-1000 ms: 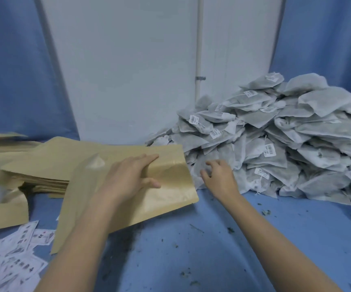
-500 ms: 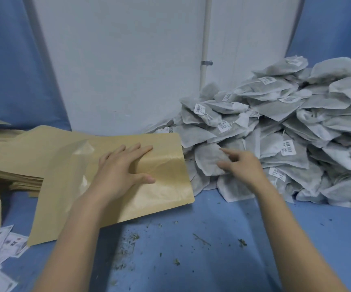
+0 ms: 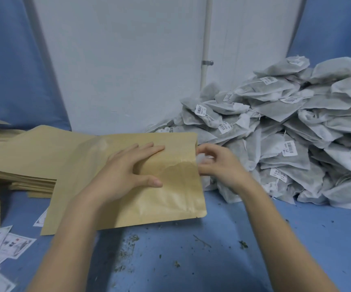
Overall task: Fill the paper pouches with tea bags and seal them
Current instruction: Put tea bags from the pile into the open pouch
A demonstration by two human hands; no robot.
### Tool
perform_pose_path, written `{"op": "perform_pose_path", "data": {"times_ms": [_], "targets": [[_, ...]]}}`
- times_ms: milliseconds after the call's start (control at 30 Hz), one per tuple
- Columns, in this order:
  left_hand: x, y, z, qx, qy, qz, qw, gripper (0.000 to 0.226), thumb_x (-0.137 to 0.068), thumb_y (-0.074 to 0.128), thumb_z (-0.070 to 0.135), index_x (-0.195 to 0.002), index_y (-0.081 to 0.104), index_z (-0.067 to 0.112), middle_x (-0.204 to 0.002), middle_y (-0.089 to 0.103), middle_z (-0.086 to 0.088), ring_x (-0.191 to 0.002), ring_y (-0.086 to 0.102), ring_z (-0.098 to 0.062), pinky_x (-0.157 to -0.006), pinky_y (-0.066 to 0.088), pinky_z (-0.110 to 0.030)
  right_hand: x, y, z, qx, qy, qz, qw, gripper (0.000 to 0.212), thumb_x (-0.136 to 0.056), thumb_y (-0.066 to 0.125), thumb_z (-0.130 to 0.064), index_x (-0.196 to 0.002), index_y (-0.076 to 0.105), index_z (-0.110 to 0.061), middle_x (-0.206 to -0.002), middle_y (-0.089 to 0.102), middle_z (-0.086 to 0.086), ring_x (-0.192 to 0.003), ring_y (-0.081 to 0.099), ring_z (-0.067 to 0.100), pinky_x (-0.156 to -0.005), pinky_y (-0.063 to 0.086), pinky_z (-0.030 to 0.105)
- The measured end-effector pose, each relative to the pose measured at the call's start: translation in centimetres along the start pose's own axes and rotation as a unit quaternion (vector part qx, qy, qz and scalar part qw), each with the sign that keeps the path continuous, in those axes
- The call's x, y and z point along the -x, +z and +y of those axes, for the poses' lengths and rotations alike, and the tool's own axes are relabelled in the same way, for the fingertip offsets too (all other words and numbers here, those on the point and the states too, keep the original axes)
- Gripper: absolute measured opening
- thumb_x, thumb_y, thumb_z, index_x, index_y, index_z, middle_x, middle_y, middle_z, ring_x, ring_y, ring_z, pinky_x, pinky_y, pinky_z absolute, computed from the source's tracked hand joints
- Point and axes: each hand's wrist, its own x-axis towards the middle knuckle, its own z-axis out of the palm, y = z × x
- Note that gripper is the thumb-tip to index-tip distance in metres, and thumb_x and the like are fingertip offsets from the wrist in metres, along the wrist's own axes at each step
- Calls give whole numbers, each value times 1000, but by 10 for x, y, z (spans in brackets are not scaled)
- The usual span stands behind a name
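Feeding a tea bag (image 3: 202,160) into the kraft paper pouch (image 3: 170,186) goes best, by judgement, if the mouth at the pouch's right edge stays gaping and the bag slides in flat, not crumpled; from the head view, the left hand (image 3: 128,171) lies flat, fingers straight, pressing the pouch onto the blue table (image 3: 223,249); the right hand (image 3: 221,163) pinches the white bag with curled fingers at that mouth; the heap of tea bags (image 3: 286,144) sits just beside, to the right; a stack of spare pouches (image 3: 22,152) lies left.
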Motion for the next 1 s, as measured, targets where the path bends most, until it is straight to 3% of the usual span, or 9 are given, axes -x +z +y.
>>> {"op": "perform_pose_path", "data": {"times_ms": [167, 300, 367, 467, 533, 600, 700, 833, 1000], "targets": [[-5, 15, 18, -17, 48, -35, 998, 73, -65, 77, 43, -119, 33, 63, -150, 30, 19, -142, 17, -6, -115, 11, -29, -3, 31, 13, 70, 63, -11, 995, 21, -92, 49, 1, -113, 53, 1, -106, 51, 10, -97, 42, 14, -75, 39, 23], [-9, 21, 9, -72, 35, -45, 996, 75, -70, 75, 43, -126, 29, 59, -153, 26, 16, -143, 14, -10, -114, 7, -28, 2, 21, 6, 102, 7, -62, 993, 20, -88, 52, 5, -97, 57, -12, -93, 52, -2, -87, 45, 8, -60, 36, 2], [-10, 20, 0, -110, 11, -16, 994, 76, -71, 73, 47, -134, 31, 54, -154, 22, 15, -144, 12, -13, -114, 5, -31, -6, 10, 13, 191, -46, 40, 980, 20, -86, 56, -4, -80, 64, -21, -81, 60, -5, -77, 52, 9, -69, 44, 17], [-9, 16, -12, -128, -17, 18, 991, 77, -72, 71, 50, -139, 32, 50, -155, 22, 13, -145, 12, -16, -115, 5, -35, -12, -12, 35, 354, 21, 255, 899, 24, -88, 56, -23, -110, 65, -18, -115, 58, 4, -107, 50, 22, -86, 42, 31], [-9, 15, -16, -129, -24, 24, 991, 78, -71, 71, 51, -138, 32, 50, -155, 23, 13, -145, 12, -17, -115, 6, -35, -12, -20, 51, 425, 102, 284, 853, 44, -86, 60, -31, -124, 52, -12, -127, 44, 14, -114, 39, 31, -93, 37, 36], [-10, 15, -16, -125, -24, 24, 992, 79, -70, 72, 51, -138, 33, 50, -154, 23, 13, -145, 12, -17, -115, 5, -35, -11, -20, 58, 434, 142, 273, 847, 62, -83, 65, -32, -134, 39, -10, -131, 40, 18, -116, 39, 34, -94, 37, 38], [-11, 17, -16, -124, -26, 24, 992, 79, -70, 73, 49, -138, 34, 50, -154, 24, 13, -145, 13, -17, -114, 5, -34, -11, -23, 60, 323, 117, 283, 895, 65, -81, 70, -20, -135, 36, -10, -127, 51, 15, -114, 50, 32, -89, 41, 35], [-9, 15, -17, -114, -28, 31, 993, 79, -69, 74, 47, -137, 35, 49, -154, 25, 13, -145, 13, -17, -115, 5, -34, -4, -60, 42, 128, 60, 264, 954, 35, -77, 73, -17, -110, 62, -22, -104, 68, -1, -90, 63, 13, -75, 44, 21], [-8, 10, -15, -104, -23, 19, 994, 79, -68, 73, 48, -137, 34, 49, -154, 24, 14, -145, 13, -15, -116, 6, -37, 22, -95, 27, -95, 23, -1, 995, 35, -73, 70, -16, -108, 69, -14, -101, 73, 1, -92, 68, 9, -72, 52, 15]]}}
